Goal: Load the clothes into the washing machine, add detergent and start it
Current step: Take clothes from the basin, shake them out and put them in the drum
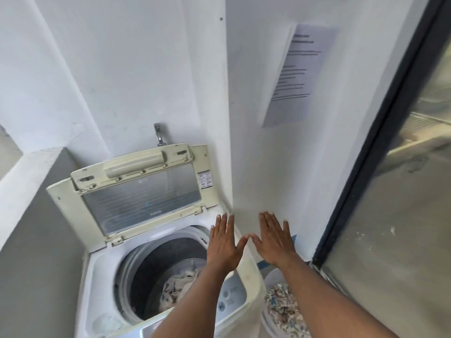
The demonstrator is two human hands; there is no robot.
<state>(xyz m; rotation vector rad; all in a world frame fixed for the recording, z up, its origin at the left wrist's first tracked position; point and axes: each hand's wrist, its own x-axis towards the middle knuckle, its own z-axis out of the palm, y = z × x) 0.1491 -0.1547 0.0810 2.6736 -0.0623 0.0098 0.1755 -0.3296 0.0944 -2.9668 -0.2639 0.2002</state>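
Item: cream top-loading washing machine, lid propped up so the drum takes laundry; one patterned cloth lies inside, more patterned clothes wait in the white basket just beside it. I hold my left hand and right hand flat, each grip spread and empty. Wall notice and lid sticker: unreadable.

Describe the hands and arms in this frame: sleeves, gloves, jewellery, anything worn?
Nothing worn that shows. The left hand and right hand are bare: no gloves, rings or watch in view. Both forearms are bare down to the frame edge, with no sleeve or cuff in sight. Fingernails look short and unpainted.
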